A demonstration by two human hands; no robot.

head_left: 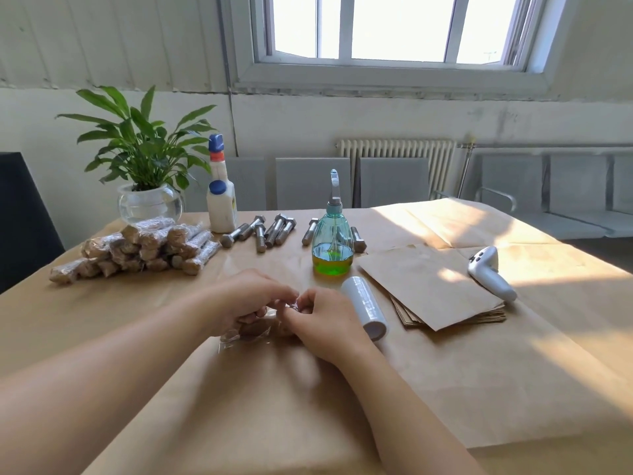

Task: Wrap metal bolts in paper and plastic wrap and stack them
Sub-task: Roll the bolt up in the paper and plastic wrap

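left hand (247, 298) + right hand (320, 318): pinch plastic-wrapped bolt (255, 329), mid-tabletop | wrap roll (364, 307) just right | near edge open

On the tabletop (445, 389), wrapped bundles (137, 248) lie far left, loose bolts (267, 231) behind centre, paper sheets (435, 289) right, film roll (364, 306) beside them.

My left hand (250, 299) and right hand (322, 320) pinch plastic wrap (239, 337) around a paper-wrapped bolt (255, 329). The wrapped stack (137, 248) sits far left, bare bolts (270, 229) behind.
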